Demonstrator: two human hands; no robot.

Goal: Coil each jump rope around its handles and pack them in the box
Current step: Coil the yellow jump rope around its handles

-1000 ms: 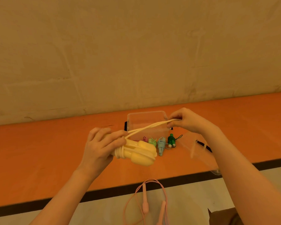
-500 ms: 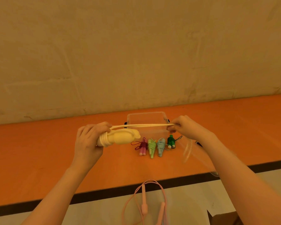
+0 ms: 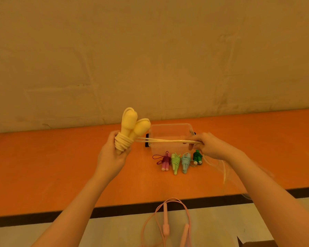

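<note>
Yellow jump rope half-coiled, cord pulled taut between two hands.

The left hand wraps its fingers around the coiled handles, held upright above the orange surface; the right hand pinches the doubled cord. The clear box sits behind four coiled ropes. A pink rope hangs off the near edge.
</note>
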